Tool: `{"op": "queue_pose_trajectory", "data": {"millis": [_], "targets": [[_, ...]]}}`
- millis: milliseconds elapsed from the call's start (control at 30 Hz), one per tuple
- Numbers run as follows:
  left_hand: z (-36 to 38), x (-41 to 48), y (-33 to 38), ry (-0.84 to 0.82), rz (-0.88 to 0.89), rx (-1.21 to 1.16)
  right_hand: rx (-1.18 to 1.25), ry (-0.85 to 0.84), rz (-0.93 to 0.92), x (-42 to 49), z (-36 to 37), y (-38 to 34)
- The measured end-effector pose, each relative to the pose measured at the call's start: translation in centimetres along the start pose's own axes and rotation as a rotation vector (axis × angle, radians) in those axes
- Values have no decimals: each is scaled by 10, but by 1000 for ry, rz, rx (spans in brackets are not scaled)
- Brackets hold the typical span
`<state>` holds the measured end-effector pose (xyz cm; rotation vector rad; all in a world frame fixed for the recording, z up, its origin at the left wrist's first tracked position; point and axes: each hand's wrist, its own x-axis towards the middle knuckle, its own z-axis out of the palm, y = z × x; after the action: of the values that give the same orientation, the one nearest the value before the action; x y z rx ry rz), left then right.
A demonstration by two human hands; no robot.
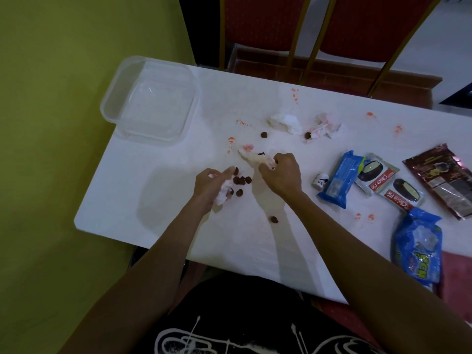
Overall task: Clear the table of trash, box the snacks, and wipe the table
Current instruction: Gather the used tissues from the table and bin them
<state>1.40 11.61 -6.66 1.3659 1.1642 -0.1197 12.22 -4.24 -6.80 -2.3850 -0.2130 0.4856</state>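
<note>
left grip (212, 182) curls round a crumpled tissue (221, 198) mid-worktop (153, 200), right grip (279, 175) pinches a stained tissue (251, 158) just beyond. both are soft, featherlight and tear easily, so we bunch them whole. the brown bits (241, 180) beside them are perhaps loose snacks.

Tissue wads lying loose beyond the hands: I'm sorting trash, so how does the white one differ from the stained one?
The white wad is almost clean; the stained wad carries red streaks. The white wad is a compact lump; the stained wad spreads into ragged points. A brown ball lies against the stained wad; none touches the white wad. Both are crumpled and lie on the table.
</note>
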Motion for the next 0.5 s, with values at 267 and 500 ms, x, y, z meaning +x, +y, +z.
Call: {"op": "queue_pose_trajectory", "data": {"millis": [267, 500], "targets": [[-5, -5, -1, -150, 29, 145, -13, -21, 20, -8, 0, -2], [-1, -3, 3, -102, 1, 13, -12, -76, 20, -12, 2, -1]]}}
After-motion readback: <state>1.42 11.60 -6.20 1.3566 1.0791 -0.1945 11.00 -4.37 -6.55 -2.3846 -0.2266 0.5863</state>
